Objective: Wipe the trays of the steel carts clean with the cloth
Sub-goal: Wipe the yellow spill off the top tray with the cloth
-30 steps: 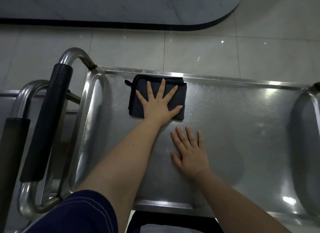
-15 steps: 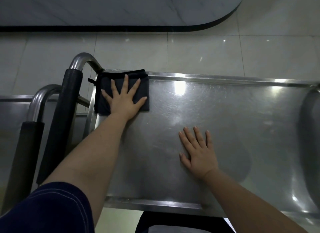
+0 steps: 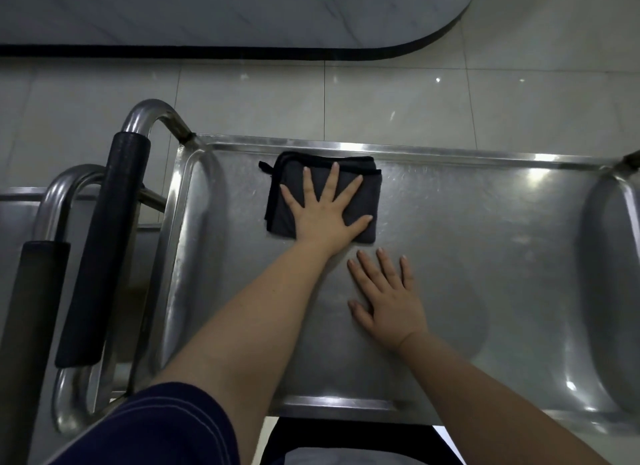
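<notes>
My left hand (image 3: 323,212) is flat, fingers spread on the cloth (image 3: 287,167); right hand (image 3: 388,302) lies flat on the tray (image 3: 485,257). No real grip, so the cloth might bunch up mid-swipe.

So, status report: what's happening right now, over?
Left hand flat on cloth, tray far side. Right hand flat on bare steel. Nothing blocking.

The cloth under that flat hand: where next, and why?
Probably slide it right along the far rim. The left hand presses the cloth flat near the far left corner of the tray; the right hand rests on bare steel, and most of the tray lies to the cloth's right.
</notes>
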Demonstrator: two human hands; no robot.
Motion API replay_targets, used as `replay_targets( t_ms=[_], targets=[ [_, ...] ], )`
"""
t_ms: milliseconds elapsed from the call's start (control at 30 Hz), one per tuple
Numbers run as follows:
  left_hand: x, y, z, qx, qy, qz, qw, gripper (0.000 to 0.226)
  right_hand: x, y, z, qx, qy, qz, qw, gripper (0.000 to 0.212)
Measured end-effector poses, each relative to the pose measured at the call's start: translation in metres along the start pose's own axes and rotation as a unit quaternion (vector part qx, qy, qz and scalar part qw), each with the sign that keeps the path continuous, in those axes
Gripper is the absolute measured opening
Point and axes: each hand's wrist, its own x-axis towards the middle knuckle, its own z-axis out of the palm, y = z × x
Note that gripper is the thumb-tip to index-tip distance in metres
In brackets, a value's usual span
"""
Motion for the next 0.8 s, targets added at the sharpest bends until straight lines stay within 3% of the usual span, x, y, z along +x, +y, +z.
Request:
replay_targets(
  t_ms=[300, 400, 567, 800],
  targets=[
    [-0.042, -0.145, -0.010, 0.010, 0.011, -0.126, 0.992, 0.077, -0.001, -0.002, -0.005, 0.028, -0.011, 0.009, 1.000, 0.066],
    [-0.054, -0.172, -0.013, 0.029, 0.001, -0.127, 0.991, 0.076, -0.002, -0.004, -0.004, 0.024, -0.031, 0.014, 0.999, 0.067],
    [-0.060, -0.139, -0.006, 0.012, 0.003, -0.115, 0.993, 0.077, -0.004, -0.002, -0.003, 0.025, -0.045, 0.021, 0.998, 0.068],
    [-0.049, -0.018, 0.012, 0.002, -0.003, -0.049, 0.999, 0.075, -0.007, 0.000, -0.010, 0.016, -0.017, 0.015, 1.000, 0.069]
  ],
)
